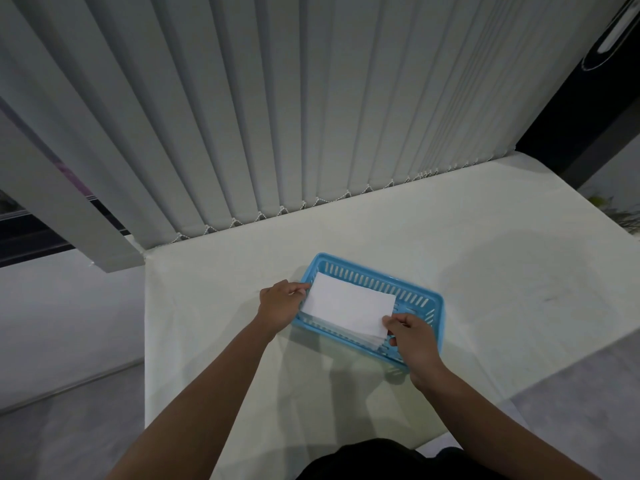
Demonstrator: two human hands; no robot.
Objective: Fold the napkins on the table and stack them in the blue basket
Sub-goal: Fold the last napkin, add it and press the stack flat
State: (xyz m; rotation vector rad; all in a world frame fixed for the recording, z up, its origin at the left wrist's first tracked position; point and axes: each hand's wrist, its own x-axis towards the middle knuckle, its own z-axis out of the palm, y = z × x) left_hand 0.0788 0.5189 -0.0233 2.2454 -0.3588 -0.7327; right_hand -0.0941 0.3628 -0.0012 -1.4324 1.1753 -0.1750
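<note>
A blue slotted basket (pixel 420 299) sits in the middle of the white table (pixel 214 341). Over its left half I hold a folded white napkin (pixel 349 304), lying flat above a stack of other folded napkins (pixel 372 342) whose edges show underneath at the near side. My left hand (pixel 278 303) pinches the napkin's left edge at the basket's left rim. My right hand (pixel 414 337) pinches its near right corner, over the basket's near wall.
Grey vertical blinds (pixel 277 116) hang along the table's far edge. The table drops off at the left and right edges onto a grey floor (pixel 69 341). A dark frame (pixel 571 116) stands at the far right.
</note>
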